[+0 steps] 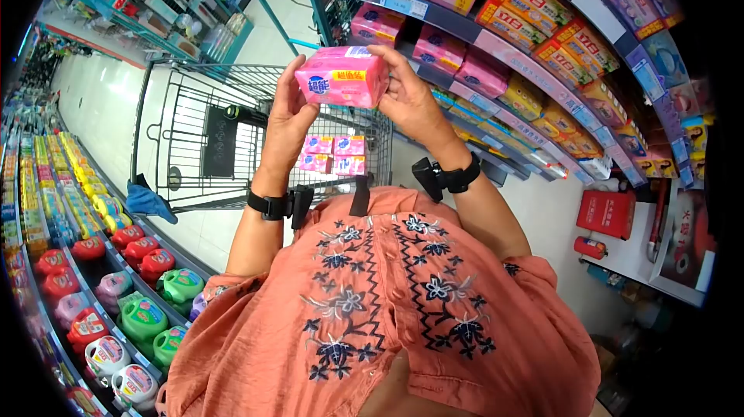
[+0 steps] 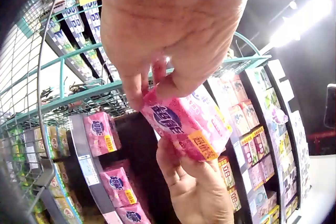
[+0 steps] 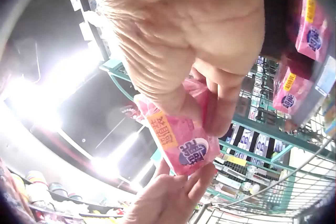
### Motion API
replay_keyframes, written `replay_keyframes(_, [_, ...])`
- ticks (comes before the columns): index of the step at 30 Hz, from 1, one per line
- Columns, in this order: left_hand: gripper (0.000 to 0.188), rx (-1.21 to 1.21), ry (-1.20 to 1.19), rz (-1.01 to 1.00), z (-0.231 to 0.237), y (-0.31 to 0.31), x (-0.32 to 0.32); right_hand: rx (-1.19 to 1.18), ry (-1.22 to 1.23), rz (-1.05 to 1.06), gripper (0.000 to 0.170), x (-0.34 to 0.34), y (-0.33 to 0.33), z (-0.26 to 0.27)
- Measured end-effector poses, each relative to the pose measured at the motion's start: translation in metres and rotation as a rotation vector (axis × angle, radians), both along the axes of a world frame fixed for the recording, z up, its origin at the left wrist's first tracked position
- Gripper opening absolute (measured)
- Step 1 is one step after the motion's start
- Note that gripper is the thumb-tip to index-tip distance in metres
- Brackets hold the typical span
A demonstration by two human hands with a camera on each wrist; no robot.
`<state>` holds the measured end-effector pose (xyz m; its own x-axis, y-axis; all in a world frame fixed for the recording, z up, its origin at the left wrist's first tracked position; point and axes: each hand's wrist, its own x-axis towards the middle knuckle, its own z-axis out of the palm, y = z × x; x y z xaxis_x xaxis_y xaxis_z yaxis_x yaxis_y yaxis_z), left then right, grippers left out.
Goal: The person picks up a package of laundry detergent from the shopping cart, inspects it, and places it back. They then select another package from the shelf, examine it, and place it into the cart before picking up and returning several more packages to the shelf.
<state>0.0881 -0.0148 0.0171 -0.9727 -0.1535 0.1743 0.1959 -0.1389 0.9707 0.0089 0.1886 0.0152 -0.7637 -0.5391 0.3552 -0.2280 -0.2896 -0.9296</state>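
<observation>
Both hands hold a pink soap pack (image 1: pixel 341 80), with blue lettering and a yellow label, up over the shopping cart. My left hand (image 1: pixel 287 122) grips its left end, thumb on the near face and fingers behind. On the right end, my right hand (image 1: pixel 411 103) holds the pack between thumb and fingers. The left wrist view shows the pack (image 2: pixel 184 124) pinched from two opposite ends. In the right wrist view the right thumb and fingers are bent around the pack (image 3: pixel 168 134). Several similar pink packs (image 1: pixel 349 146) lie in the cart beneath.
The wire shopping cart (image 1: pixel 186 99) stands directly ahead, with a blue cloth (image 1: pixel 151 201) at its left corner. Shelves of boxed soap (image 1: pixel 527 6) curve along the right. Detergent bottles (image 1: pixel 143 320) line the left shelf. A red box (image 1: pixel 606 213) is at the far right.
</observation>
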Motion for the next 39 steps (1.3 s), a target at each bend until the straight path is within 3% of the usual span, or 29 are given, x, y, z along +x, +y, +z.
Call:
replay_keyframes(3, [0.072, -0.019, -0.083, -0.039, 0.004, -0.002, 0.000, 0.053, -0.063, -0.016, 0.067, -0.004, 0.002, -0.007])
replay_keyframes(9, [0.069, -0.121, -0.191, -0.100, -0.011, -0.010, -0.009, 0.026, -0.425, 0.055, 0.071, -0.009, 0.011, -0.024])
replay_keyframes(16, [0.059, 0.005, -0.353, -0.129, -0.039, -0.012, -0.037, -0.212, -0.706, 0.204, 0.087, -0.017, 0.016, -0.054])
replay_keyframes(20, [0.054, 0.036, -0.363, -0.139, -0.057, -0.006, -0.059, -0.079, -0.632, 0.025, 0.086, -0.024, 0.008, -0.070])
replay_keyframes(23, [0.053, 0.001, -0.350, -0.144, -0.068, -0.003, -0.080, -0.112, -0.647, -0.086, 0.079, -0.030, 0.003, -0.079])
replay_keyframes(29, [0.057, -0.122, -0.432, -0.164, -0.075, -0.004, -0.119, -0.129, -0.696, -0.110, 0.050, -0.052, -0.005, -0.103])
replay_keyframes(35, [0.059, -0.137, -0.476, -0.186, -0.088, -0.006, -0.152, 0.152, -0.765, -0.175, 0.058, -0.066, -0.010, -0.102])
replay_keyframes(39, [0.059, -0.197, -0.496, -0.168, -0.099, -0.006, -0.168, 0.152, -0.730, -0.209, 0.062, -0.082, -0.015, -0.116])
